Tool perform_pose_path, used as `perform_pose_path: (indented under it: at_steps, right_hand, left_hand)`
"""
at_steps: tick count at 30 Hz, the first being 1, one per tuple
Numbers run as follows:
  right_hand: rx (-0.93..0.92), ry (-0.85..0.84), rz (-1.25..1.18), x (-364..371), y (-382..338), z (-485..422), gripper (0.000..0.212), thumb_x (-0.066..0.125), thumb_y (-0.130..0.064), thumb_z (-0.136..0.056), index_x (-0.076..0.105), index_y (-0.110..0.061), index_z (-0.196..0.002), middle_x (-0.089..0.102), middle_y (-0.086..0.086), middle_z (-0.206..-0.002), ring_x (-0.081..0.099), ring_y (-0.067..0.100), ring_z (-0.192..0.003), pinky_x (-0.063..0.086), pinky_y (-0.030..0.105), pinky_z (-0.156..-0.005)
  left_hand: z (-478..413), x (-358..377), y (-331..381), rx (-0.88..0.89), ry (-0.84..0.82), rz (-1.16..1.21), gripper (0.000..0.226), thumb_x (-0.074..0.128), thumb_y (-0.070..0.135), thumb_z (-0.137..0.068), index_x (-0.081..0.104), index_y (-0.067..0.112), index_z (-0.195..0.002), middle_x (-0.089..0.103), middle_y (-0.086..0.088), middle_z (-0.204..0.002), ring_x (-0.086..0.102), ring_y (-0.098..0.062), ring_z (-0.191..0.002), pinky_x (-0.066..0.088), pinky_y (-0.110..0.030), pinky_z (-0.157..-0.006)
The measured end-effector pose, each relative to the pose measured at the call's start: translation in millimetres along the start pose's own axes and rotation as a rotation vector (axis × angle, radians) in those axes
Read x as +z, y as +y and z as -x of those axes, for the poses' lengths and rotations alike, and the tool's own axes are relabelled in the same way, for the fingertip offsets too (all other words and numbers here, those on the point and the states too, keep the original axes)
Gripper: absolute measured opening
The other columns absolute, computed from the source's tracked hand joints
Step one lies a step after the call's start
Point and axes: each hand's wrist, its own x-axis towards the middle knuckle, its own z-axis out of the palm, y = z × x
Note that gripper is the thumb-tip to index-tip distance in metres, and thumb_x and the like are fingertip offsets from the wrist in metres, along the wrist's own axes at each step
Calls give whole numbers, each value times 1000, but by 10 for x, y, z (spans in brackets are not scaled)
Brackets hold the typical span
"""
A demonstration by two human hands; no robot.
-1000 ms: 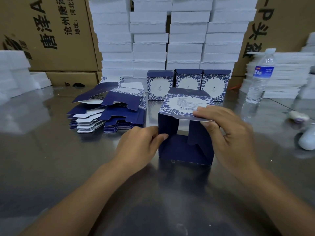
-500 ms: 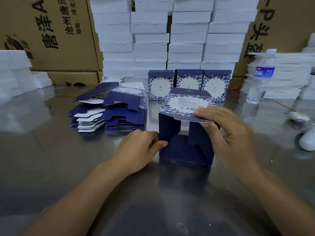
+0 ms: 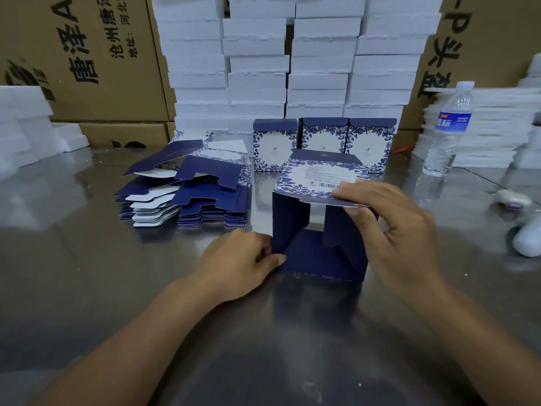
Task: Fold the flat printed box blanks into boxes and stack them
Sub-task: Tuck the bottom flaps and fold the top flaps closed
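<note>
Left hand [image 3: 243, 259] pinches the lower left corner of the half-formed box [image 3: 316, 253], and the right hand [image 3: 392, 227] grips the edge of its printed top panel. The box sits open on the steel table [image 3: 87, 273], centre stage. Flat blanks [image 3: 190, 200] are piled just left, with three finished boxes [image 3: 322, 142] lined up behind and a water bottle [image 3: 448, 127] off to the right.

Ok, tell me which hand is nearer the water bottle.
Right. The right hand, pinching the top panel of the half-folded box, sits left of the water bottle; the left hand, at the box's lower left corner, lies farther left.
</note>
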Motion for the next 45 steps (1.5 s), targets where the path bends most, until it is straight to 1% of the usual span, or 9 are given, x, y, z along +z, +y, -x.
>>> perform_pose_path:
  at_steps: [14,24,27,30,34,37,40,42,45]
  right_hand:
    - [13,26,-29,-18,32,5,32,47,-33,-94,71,-13,-98,61,-17,-100,59,9,-101,42,17,-92]
    - [111,-284,-200,-41,34,-10,66,21,-80,-81,54,-32,-113,55,-9,-124,44,9,-126,29,22,-107]
    - [183,-237,-294,-45,3,-24,54,24,-72,-87,58,-35,-106,57,-10,-120,45,3,-123,29,16,-105]
    - [170,-168,-187,-22,5,-27,18,56,-46,-84,59,-33,-97,57,-18,-109,52,4,-111,36,17,-98]
    - [52,-80,66,0,47,17,32,69,-26,-77,64,-18,-108,54,-13,-101,52,13,-101,38,16,-91]
    - [-9,11,155,-7,53,23,30,72,-23,-76,69,-11,-103,54,-10,-96,50,14,-95,35,10,-87]
    - [-49,39,177,8,14,37,26,74,-23,-75,71,-11,-98,56,-9,-93,51,15,-92,35,10,-84]
    - [-51,24,161,17,-22,49,25,73,-24,-77,71,-12,-98,60,-5,-94,51,16,-92,37,12,-83]
    - [-61,10,129,23,-72,59,25,72,-27,-78,72,-13,-99,64,-1,-95,53,17,-92,42,20,-81]
  left_hand:
    - [-9,-5,-22,57,-84,127,26,65,41,-85,52,27,-67,56,9,-65,50,-9,-62,45,-33,-64]
    - [-15,-20,-38,35,-53,149,26,67,39,-85,54,23,-68,57,7,-66,51,-9,-62,45,-34,-63]
    - [-14,-27,-49,37,-64,156,25,68,39,-84,57,20,-71,58,6,-66,52,-9,-62,46,-36,-64]
    - [-19,-13,-50,57,-89,190,26,70,43,-79,59,21,-69,59,6,-64,53,-10,-60,49,-39,-64]
    - [-7,-9,-28,84,-95,315,49,66,71,-58,58,23,-63,57,5,-58,47,-6,-52,45,-36,-56]
    - [-4,-40,19,116,63,421,55,59,76,-59,54,22,-66,51,4,-55,41,-6,-52,36,-33,-52]
    - [5,-138,127,152,443,454,36,58,62,-72,47,27,-70,48,10,-66,45,-6,-62,36,-22,-57]
    - [21,-223,213,231,642,419,25,60,50,-79,50,28,-85,52,12,-84,51,-5,-80,42,-18,-70]
    - [57,-261,308,386,708,316,32,60,36,-85,62,12,-108,58,7,-108,54,-10,-106,42,-19,-93]
